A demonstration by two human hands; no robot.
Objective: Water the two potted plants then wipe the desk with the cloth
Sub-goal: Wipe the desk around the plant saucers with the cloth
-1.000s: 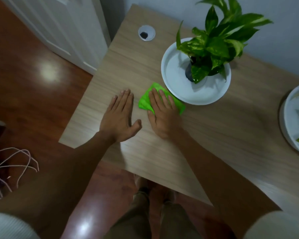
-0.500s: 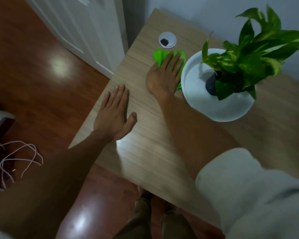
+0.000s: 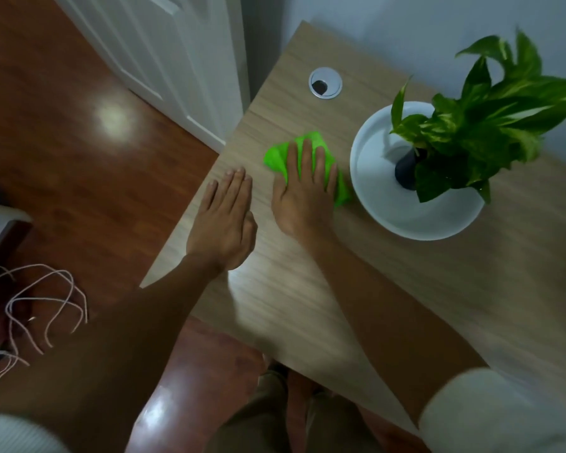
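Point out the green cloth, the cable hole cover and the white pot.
green cloth (image 3: 275, 156): head view, bare left part.
cable hole cover (image 3: 332, 76): head view, silver rim.
white pot (image 3: 419, 220): head view, near rim.

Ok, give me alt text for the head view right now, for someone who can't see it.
The right hand presses a green cloth flat on the wooden desk, beside a white pot holding a leafy plant. The left hand rests flat near the desk's left edge, holding nothing. A cable grommet sits behind the cloth.
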